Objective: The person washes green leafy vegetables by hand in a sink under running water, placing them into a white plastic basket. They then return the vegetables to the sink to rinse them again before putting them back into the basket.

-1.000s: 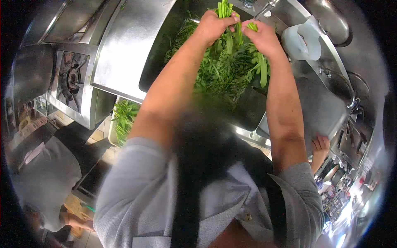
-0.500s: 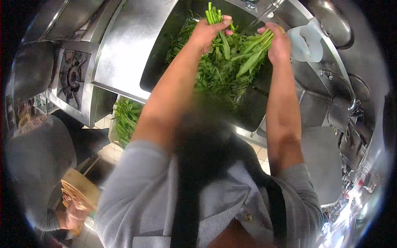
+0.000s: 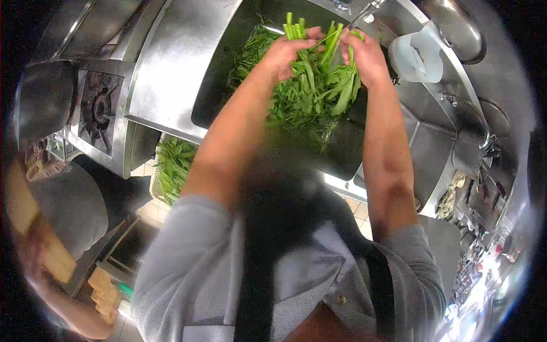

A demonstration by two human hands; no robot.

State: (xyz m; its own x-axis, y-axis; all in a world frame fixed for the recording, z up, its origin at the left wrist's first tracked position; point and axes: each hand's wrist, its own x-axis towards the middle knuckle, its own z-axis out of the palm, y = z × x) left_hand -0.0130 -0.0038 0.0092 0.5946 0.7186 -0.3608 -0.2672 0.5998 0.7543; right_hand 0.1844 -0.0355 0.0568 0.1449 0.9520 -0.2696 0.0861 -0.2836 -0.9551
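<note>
Over the sink (image 3: 213, 74), my left hand (image 3: 283, 57) is closed around a bunch of leafy greens (image 3: 294, 28), its pale cut stems sticking up and its leaves hanging below. Close on the right, my right hand (image 3: 369, 60) grips a smaller bunch of the same greens (image 3: 348, 91), leaves drooping down. The two bunches meet between my hands. A heap of wet greens (image 3: 299, 114) lies in the sink beneath them. The faucet (image 3: 364, 12) reaches in just above my right hand.
A translucent plastic pitcher (image 3: 413, 57) stands right of the sink. Below the steel drainboard (image 3: 171, 57) is a basket of greens (image 3: 174, 165). A gas burner (image 3: 101, 105) sits at left. Nearby, a co-worker (image 3: 68, 208) holds a wooden board (image 3: 54, 251).
My right hand has moved left with its greens, close to my left hand; the stems now point upward. My left hand has dipped slightly. The co-worker's hand and wooden board have shifted left.
</note>
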